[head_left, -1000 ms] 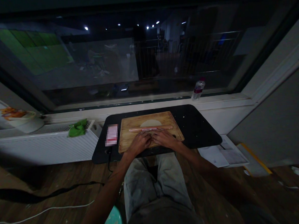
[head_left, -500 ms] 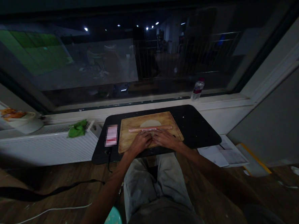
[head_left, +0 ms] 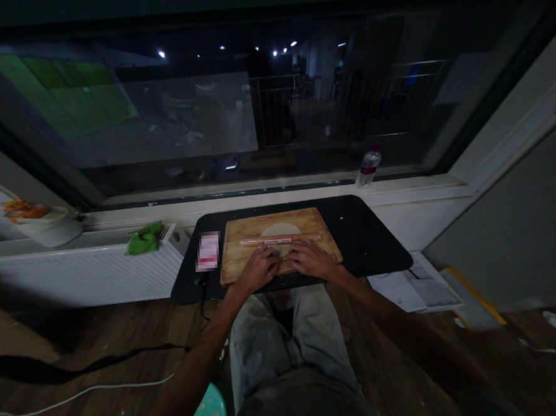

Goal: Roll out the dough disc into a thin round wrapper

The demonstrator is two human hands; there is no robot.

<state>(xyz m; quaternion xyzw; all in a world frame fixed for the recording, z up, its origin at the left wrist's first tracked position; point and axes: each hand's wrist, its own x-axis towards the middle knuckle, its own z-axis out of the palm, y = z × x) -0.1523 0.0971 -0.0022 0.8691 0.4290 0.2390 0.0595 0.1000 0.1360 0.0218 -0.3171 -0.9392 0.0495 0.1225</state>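
A thin wooden rolling pin (head_left: 280,239) with a red label lies across a flat round of pale dough (head_left: 282,228) on a wooden board (head_left: 240,254). Both my hands rest side by side just behind the pin. My left hand (head_left: 259,267) lies flat with its fingers stretched forward, the tips at the pin. My right hand (head_left: 309,258) lies the same way, fingers out against the pin's middle. Neither hand wraps round anything. The board sits on a small black table (head_left: 369,234) in front of my knees.
A pink packet (head_left: 208,251) lies left of the board. A water bottle (head_left: 368,165) stands on the window sill. A green cloth (head_left: 144,238) and a white bowl (head_left: 48,225) sit on the radiator (head_left: 74,270). Papers (head_left: 415,287) and cables (head_left: 82,391) lie on the floor.
My hands have drawn apart slightly behind the pin. The pin and the dough stay in nearly the same place.
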